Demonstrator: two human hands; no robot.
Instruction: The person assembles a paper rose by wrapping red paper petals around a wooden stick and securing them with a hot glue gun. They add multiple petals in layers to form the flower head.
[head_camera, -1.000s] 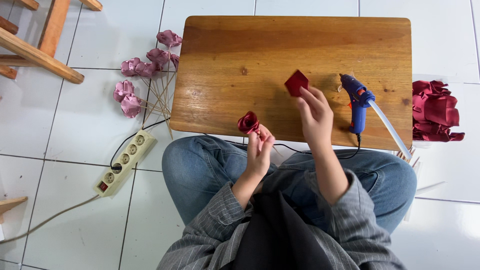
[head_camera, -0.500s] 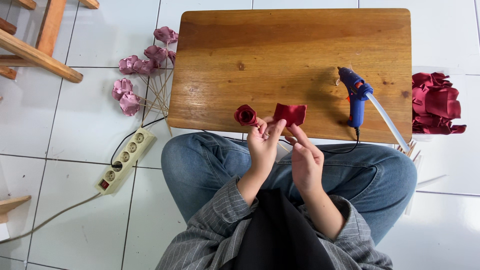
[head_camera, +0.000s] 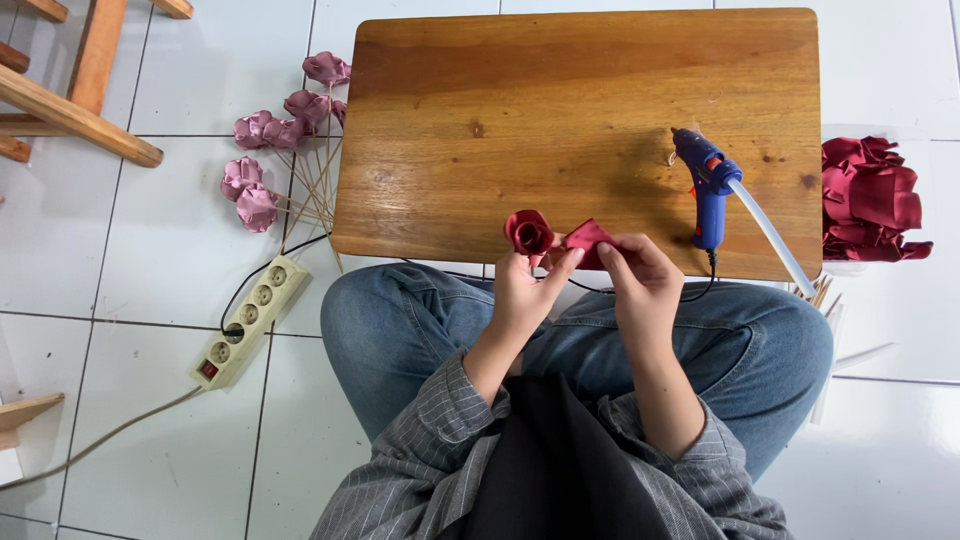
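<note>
Your left hand (head_camera: 528, 285) pinches the rosebud (head_camera: 527, 231) upright while your right hand (head_camera: 640, 280) presses a petal (head_camera: 588, 238) beside it, glue gun (head_camera: 706, 185) parked just beyond your fingers.

A second ago the right hand (head_camera: 645, 285) was stretched out over the wooden surface (head_camera: 580, 120), pinching a small dark red fabric petal (head_camera: 588, 240) near the blue glue gun (head_camera: 706, 185). It has since drawn back to the near edge, and the petal now lies against the dark red rolled fabric rosebud (head_camera: 528, 231) held in the left hand (head_camera: 530, 290), the two hands close together.
</note>
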